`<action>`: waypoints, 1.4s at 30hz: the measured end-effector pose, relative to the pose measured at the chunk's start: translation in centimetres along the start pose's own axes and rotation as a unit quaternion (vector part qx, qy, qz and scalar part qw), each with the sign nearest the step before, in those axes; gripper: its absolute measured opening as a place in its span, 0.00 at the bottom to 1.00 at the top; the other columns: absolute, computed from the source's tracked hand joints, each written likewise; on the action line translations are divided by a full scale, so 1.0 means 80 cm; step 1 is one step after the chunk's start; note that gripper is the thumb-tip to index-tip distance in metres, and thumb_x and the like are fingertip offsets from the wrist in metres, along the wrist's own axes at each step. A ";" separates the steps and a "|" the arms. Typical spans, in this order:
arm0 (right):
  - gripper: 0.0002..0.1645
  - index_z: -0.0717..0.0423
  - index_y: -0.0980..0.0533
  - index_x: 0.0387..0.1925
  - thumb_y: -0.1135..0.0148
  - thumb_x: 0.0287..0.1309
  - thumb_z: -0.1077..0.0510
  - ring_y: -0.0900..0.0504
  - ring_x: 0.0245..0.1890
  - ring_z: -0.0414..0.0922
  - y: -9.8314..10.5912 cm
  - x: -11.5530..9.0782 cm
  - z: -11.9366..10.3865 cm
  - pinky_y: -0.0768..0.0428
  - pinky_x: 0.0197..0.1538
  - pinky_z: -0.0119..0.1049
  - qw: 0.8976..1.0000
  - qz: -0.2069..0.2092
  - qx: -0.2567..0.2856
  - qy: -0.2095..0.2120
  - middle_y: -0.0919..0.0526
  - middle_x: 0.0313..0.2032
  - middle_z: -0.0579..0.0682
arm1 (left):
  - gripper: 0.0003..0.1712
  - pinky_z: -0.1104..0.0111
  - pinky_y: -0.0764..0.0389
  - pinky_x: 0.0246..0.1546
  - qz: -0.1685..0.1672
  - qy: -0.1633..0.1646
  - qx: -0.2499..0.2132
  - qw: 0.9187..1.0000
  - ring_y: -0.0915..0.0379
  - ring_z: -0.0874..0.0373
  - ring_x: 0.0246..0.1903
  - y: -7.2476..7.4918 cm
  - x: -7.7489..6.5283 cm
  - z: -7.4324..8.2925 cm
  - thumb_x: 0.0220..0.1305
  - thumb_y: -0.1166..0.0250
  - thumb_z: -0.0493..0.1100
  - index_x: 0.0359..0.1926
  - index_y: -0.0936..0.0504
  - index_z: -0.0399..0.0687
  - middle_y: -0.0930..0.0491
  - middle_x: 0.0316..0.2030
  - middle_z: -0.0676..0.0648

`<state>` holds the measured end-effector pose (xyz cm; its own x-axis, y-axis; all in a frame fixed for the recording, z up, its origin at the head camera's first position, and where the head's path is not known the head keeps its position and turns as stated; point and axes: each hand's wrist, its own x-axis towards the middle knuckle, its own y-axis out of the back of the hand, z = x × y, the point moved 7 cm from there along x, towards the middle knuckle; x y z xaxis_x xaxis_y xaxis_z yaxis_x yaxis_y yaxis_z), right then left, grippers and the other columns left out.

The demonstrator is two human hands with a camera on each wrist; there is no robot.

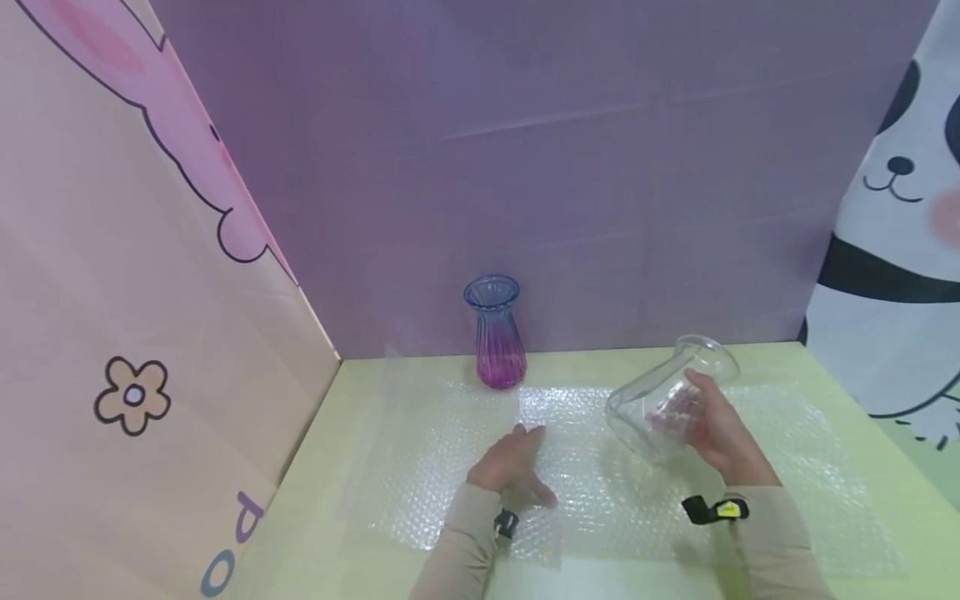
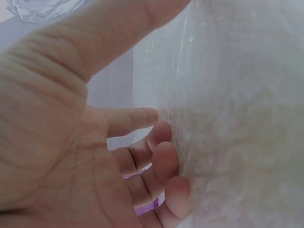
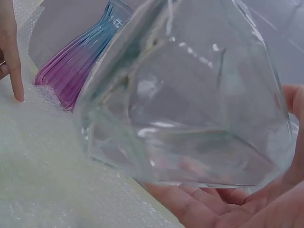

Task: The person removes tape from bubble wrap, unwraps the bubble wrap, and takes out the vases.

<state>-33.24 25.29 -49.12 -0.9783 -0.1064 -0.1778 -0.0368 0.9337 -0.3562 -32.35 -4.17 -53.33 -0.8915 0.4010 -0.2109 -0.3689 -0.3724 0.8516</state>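
Observation:
My right hand grips a clear glass vase, held tilted over the table with its flared mouth toward the upper right. In the right wrist view the vase's angular, thick-walled base fills the middle, with fingers beneath it. Bubble wrap lies spread flat below. My left hand rests on that sheet, fingers slightly bent and thumb apart; in the left wrist view its fingertips touch the wrap and nothing is held. A ribbed blue-to-purple glass vase stands upright at the sheet's back edge.
The pale yellow table meets a purple backdrop just behind the standing vase. Printed panels with a pink figure and flower on the left and a panda on the right flank it.

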 end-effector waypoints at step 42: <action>0.26 0.36 0.16 0.23 0.50 0.74 0.35 0.21 0.26 0.32 0.024 -0.005 -0.012 0.20 0.37 0.25 0.987 0.093 -0.132 0.029 0.12 0.27 0.31 | 0.71 0.47 0.34 0.75 0.001 -0.002 0.015 1.000 0.40 0.37 0.75 0.000 0.002 0.002 0.36 0.14 0.57 0.79 0.43 0.48 0.44 0.77 0.31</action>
<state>-33.12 27.43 -48.88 -0.9830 0.0871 -0.1619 0.0996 0.9925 -0.0706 -32.42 -3.96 -53.28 -0.8911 0.4042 -0.2063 -0.3583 -0.3474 0.8666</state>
